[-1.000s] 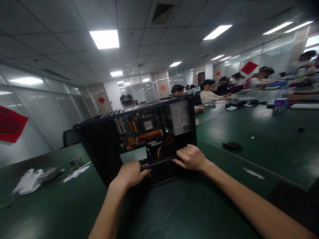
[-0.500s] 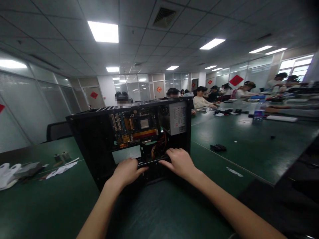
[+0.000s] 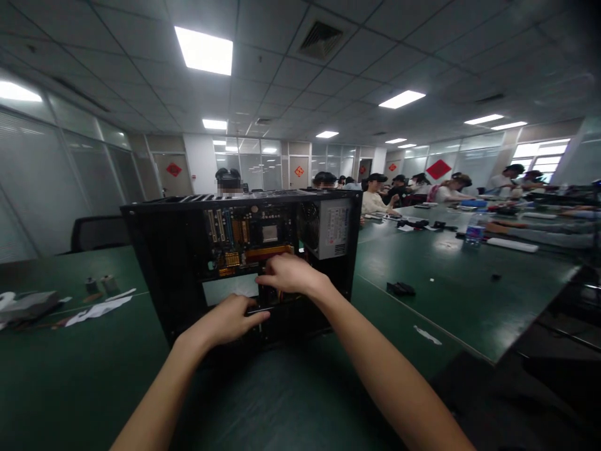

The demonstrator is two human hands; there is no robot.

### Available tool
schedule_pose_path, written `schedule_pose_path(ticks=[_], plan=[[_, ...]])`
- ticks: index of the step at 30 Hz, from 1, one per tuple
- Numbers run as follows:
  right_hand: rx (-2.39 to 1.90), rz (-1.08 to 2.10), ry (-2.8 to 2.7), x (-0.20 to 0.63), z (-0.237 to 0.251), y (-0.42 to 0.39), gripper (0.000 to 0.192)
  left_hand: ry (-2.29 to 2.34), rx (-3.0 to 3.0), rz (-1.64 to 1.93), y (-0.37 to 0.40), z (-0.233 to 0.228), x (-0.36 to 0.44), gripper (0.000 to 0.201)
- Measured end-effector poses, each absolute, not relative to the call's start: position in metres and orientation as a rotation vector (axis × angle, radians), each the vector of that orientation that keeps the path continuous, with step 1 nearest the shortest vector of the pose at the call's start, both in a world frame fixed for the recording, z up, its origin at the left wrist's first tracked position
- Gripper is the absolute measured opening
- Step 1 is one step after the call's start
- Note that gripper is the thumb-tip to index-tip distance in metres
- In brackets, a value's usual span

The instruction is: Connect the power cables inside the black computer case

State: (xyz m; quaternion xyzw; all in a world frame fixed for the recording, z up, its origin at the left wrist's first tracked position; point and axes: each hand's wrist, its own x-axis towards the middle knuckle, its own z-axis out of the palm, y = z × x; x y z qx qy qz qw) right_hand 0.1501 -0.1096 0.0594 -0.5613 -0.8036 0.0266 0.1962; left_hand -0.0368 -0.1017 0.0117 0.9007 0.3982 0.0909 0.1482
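Note:
A black computer case (image 3: 154, 263) stands upright on the green table with its side open toward me. In it I see a motherboard (image 3: 237, 232) with a square processor socket (image 3: 270, 233), and a silver power supply (image 3: 333, 228) at the upper right. My left hand (image 3: 228, 319) is closed over the case's lower bar, its thumb along the front. My right hand (image 3: 291, 274) reaches into the opening below the memory slots (image 3: 275, 253). Its fingers are bent and apart, with nothing visible in them, and it partly covers the cables.
Left on the green table (image 3: 84, 376) lie a grey item (image 3: 30, 307), two small cylinders (image 3: 101, 286) and white paper (image 3: 101, 311). A black item (image 3: 400, 289), a paper scrap (image 3: 427, 335) and a bottle (image 3: 475, 232) lie or stand right. Several people sit farther back.
My right hand has let go of the lower bar and moved up and left into the case. My left hand stays at the bar. The view has shifted slightly.

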Motion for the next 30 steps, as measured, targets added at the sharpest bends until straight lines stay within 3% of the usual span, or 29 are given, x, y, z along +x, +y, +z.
schedule_pose_path(ticks=[2,7,11,19,25,30], plan=[[-1.678,0.057,-2.378,0.148,0.059,-0.108,0.044,1.133,2.591,0.289,-0.101,0.011,-0.036,0.039],[-1.436,0.295,-2.672,0.151,0.043,-0.091,0.023,1.135,2.568,0.287,-0.102,0.012,-0.037,0.035],[-1.387,0.478,-2.435,0.167,0.044,-0.085,0.026,1.183,2.543,0.325,-0.106,0.019,-0.038,0.04],[-0.835,0.442,-1.85,0.178,0.085,-0.117,0.028,1.1,2.52,0.789,-0.11,0.044,-0.037,0.056],[-0.613,0.463,-1.745,0.183,0.107,-0.152,0.028,1.1,2.689,1.03,-0.136,0.101,-0.018,0.038],[-0.484,0.456,-1.621,0.197,0.116,-0.162,0.027,1.102,2.95,1.525,-0.141,0.122,0.001,0.023]])
